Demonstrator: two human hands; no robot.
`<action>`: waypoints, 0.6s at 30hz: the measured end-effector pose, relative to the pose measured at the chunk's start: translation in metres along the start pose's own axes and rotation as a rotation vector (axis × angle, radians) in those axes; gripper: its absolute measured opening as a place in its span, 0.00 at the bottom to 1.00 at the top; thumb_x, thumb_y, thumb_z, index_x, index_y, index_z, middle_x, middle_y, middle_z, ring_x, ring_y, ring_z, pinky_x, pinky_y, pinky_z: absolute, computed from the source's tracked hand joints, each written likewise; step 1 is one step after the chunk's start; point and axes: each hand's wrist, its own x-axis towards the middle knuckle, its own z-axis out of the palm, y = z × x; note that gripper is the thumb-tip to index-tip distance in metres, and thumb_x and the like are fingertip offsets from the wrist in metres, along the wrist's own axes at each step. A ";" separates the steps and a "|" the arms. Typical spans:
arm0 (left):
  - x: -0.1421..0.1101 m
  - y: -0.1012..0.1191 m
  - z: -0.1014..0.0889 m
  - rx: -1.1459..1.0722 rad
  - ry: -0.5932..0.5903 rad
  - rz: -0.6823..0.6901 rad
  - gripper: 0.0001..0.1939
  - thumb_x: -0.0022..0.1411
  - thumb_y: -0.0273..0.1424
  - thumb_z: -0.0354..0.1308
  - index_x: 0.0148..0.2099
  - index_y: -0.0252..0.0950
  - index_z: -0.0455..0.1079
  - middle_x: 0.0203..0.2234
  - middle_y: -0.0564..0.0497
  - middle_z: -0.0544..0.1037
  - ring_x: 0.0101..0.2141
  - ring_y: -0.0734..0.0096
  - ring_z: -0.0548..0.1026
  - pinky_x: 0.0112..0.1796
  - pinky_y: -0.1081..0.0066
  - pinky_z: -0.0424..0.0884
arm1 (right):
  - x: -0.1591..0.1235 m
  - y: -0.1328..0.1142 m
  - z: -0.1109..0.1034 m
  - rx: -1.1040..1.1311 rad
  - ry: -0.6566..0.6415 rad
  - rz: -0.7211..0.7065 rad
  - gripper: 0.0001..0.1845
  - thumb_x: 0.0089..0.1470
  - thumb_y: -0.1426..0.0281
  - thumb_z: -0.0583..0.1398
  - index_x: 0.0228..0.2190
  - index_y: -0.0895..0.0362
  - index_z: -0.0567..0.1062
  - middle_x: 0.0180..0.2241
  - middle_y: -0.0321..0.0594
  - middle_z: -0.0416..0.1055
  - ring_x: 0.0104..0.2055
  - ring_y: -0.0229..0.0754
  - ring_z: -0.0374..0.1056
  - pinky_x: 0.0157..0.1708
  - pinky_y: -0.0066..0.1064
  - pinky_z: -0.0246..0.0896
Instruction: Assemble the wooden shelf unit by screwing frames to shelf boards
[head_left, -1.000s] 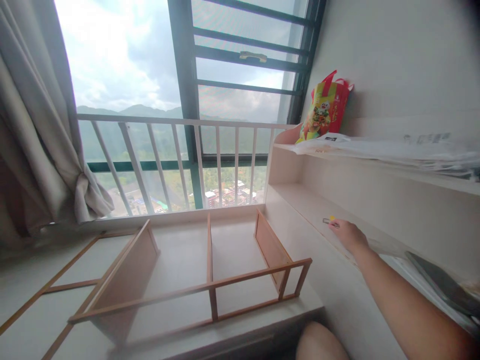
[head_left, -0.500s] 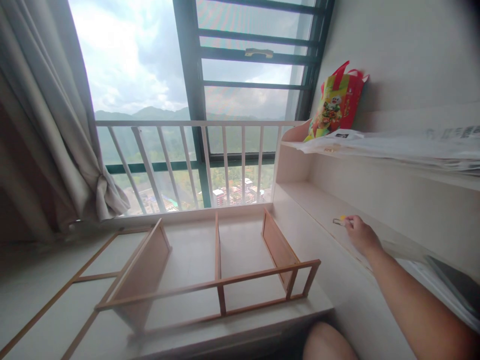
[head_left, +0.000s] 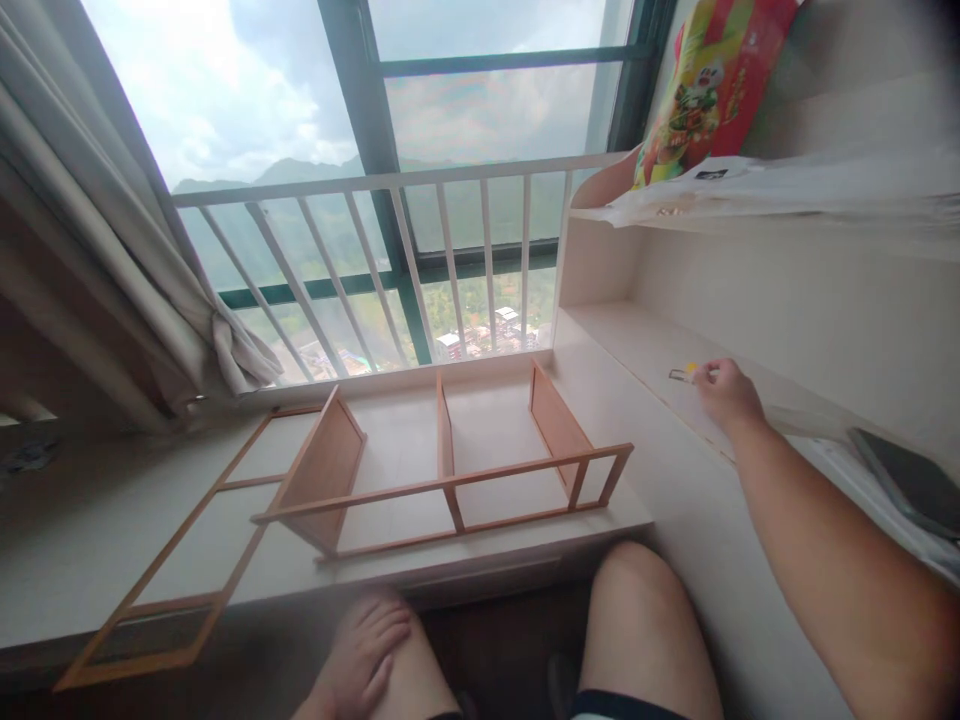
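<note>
My right hand is over the lower shelf at right, fingers pinched together at a small yellow piece with a thin metal loop. Its exact kind is too small to tell. My left hand lies flat on my left knee, fingers extended, holding nothing. In front of me a light-brown wooden frame with upright panels stands on the white ledge. A flat ladder-like wooden frame lies left of it, its near end jutting past the ledge's edge.
A dark phone-like slab lies on the lower shelf beside my right forearm. Above, the upper shelf bears white plastic sheeting and a red-and-yellow bag. A white railing and a grey curtain are behind the frames.
The view has tilted down, so my left hand and both knees now show. My right hand stays at the small yellow piece on the shelf. The wooden frames look unmoved.
</note>
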 end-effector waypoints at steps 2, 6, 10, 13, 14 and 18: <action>0.001 0.006 -0.005 -0.034 -0.056 -0.016 0.22 0.58 0.32 0.47 0.53 0.46 0.71 0.53 0.51 0.73 0.56 0.61 0.67 0.61 0.53 0.52 | -0.002 -0.002 -0.002 0.019 0.012 0.005 0.18 0.58 0.63 0.53 0.45 0.60 0.70 0.39 0.56 0.74 0.39 0.48 0.67 0.34 0.34 0.51; 0.004 0.018 -0.005 -0.080 -0.105 -0.130 0.21 0.58 0.28 0.46 0.51 0.44 0.73 0.54 0.51 0.72 0.58 0.64 0.65 0.62 0.54 0.50 | -0.006 -0.006 -0.007 0.055 0.019 0.020 0.20 0.59 0.63 0.52 0.46 0.64 0.70 0.41 0.57 0.73 0.38 0.44 0.64 0.35 0.32 0.50; -0.001 0.039 0.013 -0.032 -0.007 -0.363 0.18 0.59 0.27 0.46 0.46 0.44 0.74 0.52 0.52 0.74 0.59 0.63 0.63 0.61 0.50 0.48 | -0.009 -0.008 -0.010 0.087 -0.015 -0.013 0.21 0.60 0.64 0.51 0.47 0.66 0.69 0.43 0.56 0.72 0.39 0.41 0.63 0.36 0.31 0.49; -0.013 0.054 0.027 0.019 0.044 -0.471 0.17 0.60 0.28 0.46 0.46 0.44 0.74 0.54 0.53 0.72 0.60 0.62 0.62 0.60 0.49 0.48 | -0.013 -0.009 -0.011 0.120 -0.034 -0.029 0.21 0.61 0.63 0.50 0.47 0.67 0.69 0.44 0.58 0.71 0.41 0.40 0.62 0.37 0.30 0.48; -0.018 0.058 0.031 0.033 0.057 -0.485 0.17 0.61 0.29 0.46 0.47 0.44 0.73 0.55 0.53 0.72 0.60 0.62 0.61 0.60 0.50 0.48 | -0.014 -0.009 -0.011 0.130 -0.041 -0.036 0.21 0.61 0.63 0.50 0.46 0.68 0.69 0.45 0.58 0.71 0.41 0.39 0.62 0.37 0.30 0.48; -0.036 0.066 0.036 0.068 0.099 -0.504 0.18 0.63 0.31 0.46 0.50 0.44 0.72 0.57 0.52 0.69 0.62 0.62 0.59 0.61 0.50 0.47 | -0.016 -0.010 -0.011 0.167 -0.073 -0.096 0.21 0.63 0.66 0.47 0.46 0.70 0.67 0.46 0.61 0.69 0.43 0.38 0.62 0.38 0.31 0.46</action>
